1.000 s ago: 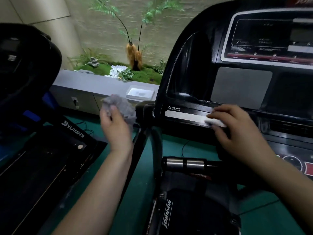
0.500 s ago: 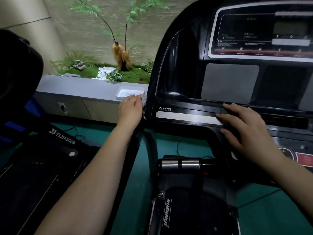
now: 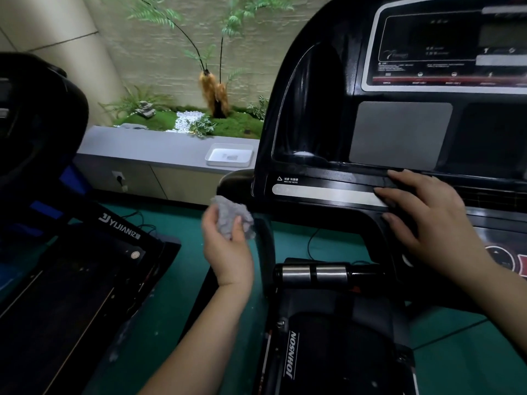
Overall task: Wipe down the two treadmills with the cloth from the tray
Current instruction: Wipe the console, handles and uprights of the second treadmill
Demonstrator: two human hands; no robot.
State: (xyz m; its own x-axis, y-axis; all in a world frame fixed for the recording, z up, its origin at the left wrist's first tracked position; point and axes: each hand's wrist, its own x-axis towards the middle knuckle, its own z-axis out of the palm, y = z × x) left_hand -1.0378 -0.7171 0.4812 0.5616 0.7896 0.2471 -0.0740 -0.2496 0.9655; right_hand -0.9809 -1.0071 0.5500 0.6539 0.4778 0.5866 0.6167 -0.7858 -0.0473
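cloth [image 3: 228, 219], crumpled wad upward from left hand [image 3: 226, 255] grip, beside johnson treadmill [image 3: 313, 109]

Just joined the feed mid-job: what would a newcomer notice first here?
The black treadmill console fills the right side, with the right hand resting on its lower edge. At centre, the left hand grips a crumpled grey cloth beside the console's curved support. Behind, a white tray sits on the grey ledge before a mossy planter.
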